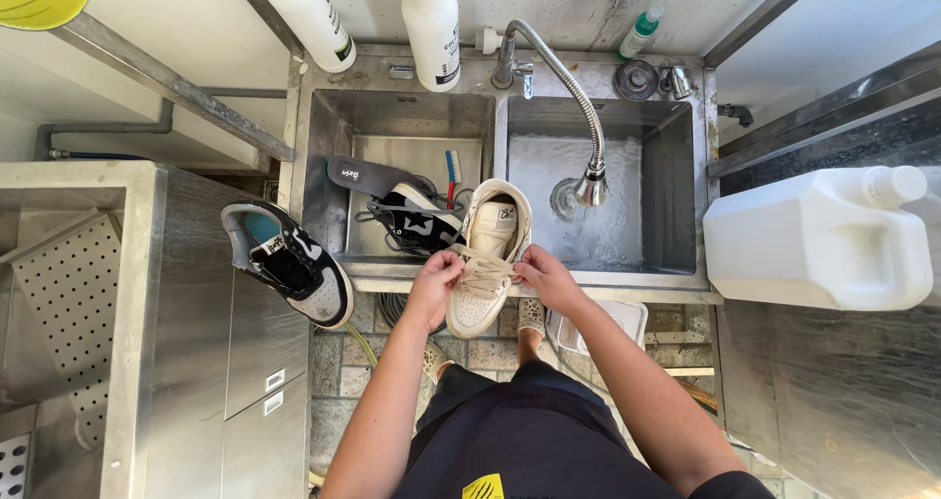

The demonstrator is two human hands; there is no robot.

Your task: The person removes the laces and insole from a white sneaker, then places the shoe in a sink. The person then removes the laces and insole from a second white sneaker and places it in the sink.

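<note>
A steel double sink (pixel 686 180) fills the middle of the view, with a steel counter (pixel 186 293) to its left and a dark worktop to its right. On that worktop lies a big white jug (pixel 814 239) on its side, cap pointing right. A flexible tap (pixel 564 77) arcs from the back of the sink over the right basin, its head hanging above the drain; that basin looks wet. Two white bottles (pixel 431 28) stand at the back rim, and a small green-capped bottle (pixel 639 30) stands further right.

A black and white shoe (pixel 289 264) rests on the counter edge, just left of the sink. In the left basin lie another dark shoe (pixel 417 220), a dark insole (pixel 368 175) and a brush (pixel 453 171) with blue and red on it.

A cream shoe (pixel 485 259) sits across the sink's front rim, on the divide between the basins, heel toward the tap and toe hanging over the front edge toward the person. The left hand (pixel 433 275) is closed on its laces at the left side; the right hand (pixel 544 272) pinches the laces at the right side. Both hands touch the shoe. Below, the person's sandalled feet stand on a tiled floor (pixel 338 362).
</note>
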